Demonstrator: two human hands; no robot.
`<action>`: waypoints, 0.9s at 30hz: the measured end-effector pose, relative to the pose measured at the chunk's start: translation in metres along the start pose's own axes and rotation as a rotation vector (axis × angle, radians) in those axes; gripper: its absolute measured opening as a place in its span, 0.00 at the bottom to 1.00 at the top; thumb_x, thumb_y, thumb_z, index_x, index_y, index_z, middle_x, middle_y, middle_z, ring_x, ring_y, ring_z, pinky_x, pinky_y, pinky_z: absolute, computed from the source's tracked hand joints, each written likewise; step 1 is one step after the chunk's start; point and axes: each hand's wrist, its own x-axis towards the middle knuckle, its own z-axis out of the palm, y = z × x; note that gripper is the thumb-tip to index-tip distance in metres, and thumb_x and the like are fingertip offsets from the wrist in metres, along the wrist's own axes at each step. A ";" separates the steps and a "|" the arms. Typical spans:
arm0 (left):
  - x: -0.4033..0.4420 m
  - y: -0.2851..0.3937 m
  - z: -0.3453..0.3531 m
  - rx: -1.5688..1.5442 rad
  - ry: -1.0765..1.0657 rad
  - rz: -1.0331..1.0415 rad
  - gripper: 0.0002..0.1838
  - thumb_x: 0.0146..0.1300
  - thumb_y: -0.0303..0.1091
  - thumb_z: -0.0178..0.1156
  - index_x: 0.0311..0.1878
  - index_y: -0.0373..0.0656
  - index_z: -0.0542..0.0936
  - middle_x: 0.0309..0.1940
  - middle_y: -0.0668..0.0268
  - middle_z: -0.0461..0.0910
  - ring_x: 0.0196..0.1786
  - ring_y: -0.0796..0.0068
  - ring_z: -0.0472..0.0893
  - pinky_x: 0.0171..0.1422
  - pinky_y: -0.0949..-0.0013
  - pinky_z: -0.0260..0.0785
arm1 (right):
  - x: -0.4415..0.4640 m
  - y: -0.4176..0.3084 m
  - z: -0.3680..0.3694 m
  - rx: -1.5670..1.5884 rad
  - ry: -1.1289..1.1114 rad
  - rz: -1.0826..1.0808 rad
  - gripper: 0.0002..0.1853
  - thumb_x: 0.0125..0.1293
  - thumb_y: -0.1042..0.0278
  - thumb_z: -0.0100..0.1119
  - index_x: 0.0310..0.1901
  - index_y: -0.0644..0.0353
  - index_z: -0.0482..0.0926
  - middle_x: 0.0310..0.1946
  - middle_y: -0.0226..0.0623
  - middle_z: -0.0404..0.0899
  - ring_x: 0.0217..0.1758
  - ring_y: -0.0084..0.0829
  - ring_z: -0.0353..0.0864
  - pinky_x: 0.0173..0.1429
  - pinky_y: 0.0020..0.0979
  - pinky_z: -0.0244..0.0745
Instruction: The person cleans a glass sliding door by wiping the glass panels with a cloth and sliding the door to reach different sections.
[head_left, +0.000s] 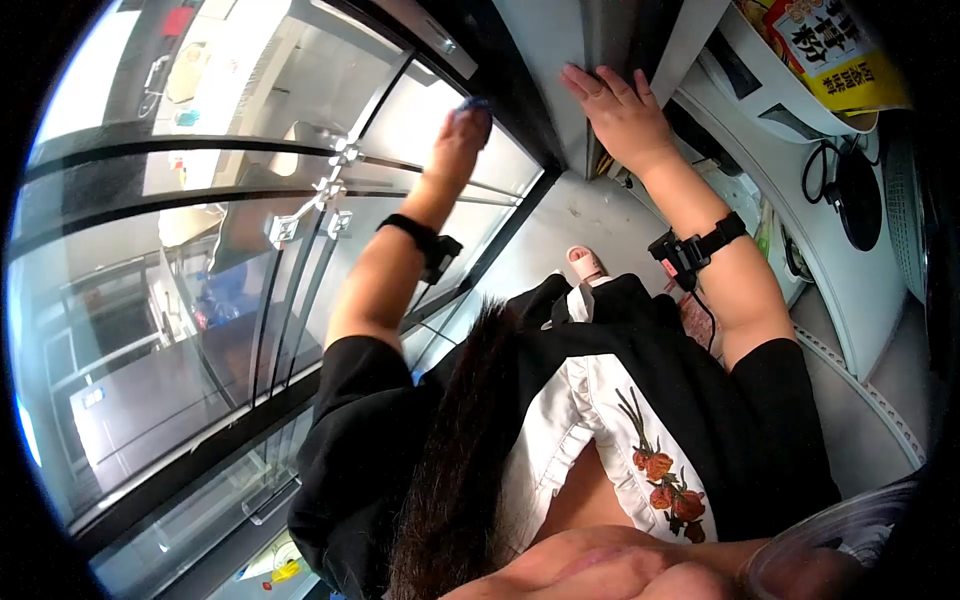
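Observation:
My left hand (460, 140) is raised to the glass pane (420, 105) on the left, near its dark frame. Its fingers are closed round a small dark blue cloth (483, 108), which is partly hidden and slightly blurred. Whether the cloth presses on the glass I cannot tell for certain. My right hand (625, 115) lies with fingers spread against a grey upright panel (560, 90), holding nothing. A black strap with a small device is round each forearm.
White shelving (850, 270) curves along the right, with a yellow packet (840, 60) and a black cable coil (855, 200). Metal fittings (330, 185) join the glass panes on the left. My sandalled foot (585, 262) is on the grey floor (575, 210).

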 end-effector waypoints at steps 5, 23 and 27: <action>-0.044 -0.161 -0.122 0.218 0.259 -0.326 0.28 0.62 0.43 0.46 0.67 0.56 0.59 0.66 0.71 0.60 0.67 0.69 0.59 0.67 0.51 0.49 | 0.001 0.000 -0.009 0.134 -0.066 0.009 0.28 0.60 0.67 0.48 0.64 0.42 0.62 0.70 0.09 0.42 0.72 0.29 0.40 0.68 0.46 0.53; -0.030 -0.167 -0.158 0.009 0.489 -0.321 0.19 0.54 0.32 0.51 0.50 0.42 0.74 0.52 0.63 0.73 0.55 0.61 0.70 0.62 0.60 0.61 | 0.005 -0.007 -0.003 0.094 -0.029 -0.041 0.32 0.57 0.59 0.57 0.65 0.41 0.60 0.71 0.15 0.39 0.74 0.39 0.27 0.66 0.47 0.56; -0.041 -0.079 -0.071 0.020 0.045 -0.054 0.27 0.59 0.39 0.49 0.64 0.48 0.64 0.62 0.71 0.66 0.63 0.71 0.65 0.70 0.61 0.49 | 0.002 -0.005 0.002 0.059 -0.001 -0.053 0.30 0.58 0.60 0.55 0.65 0.41 0.61 0.71 0.15 0.38 0.74 0.39 0.24 0.66 0.47 0.57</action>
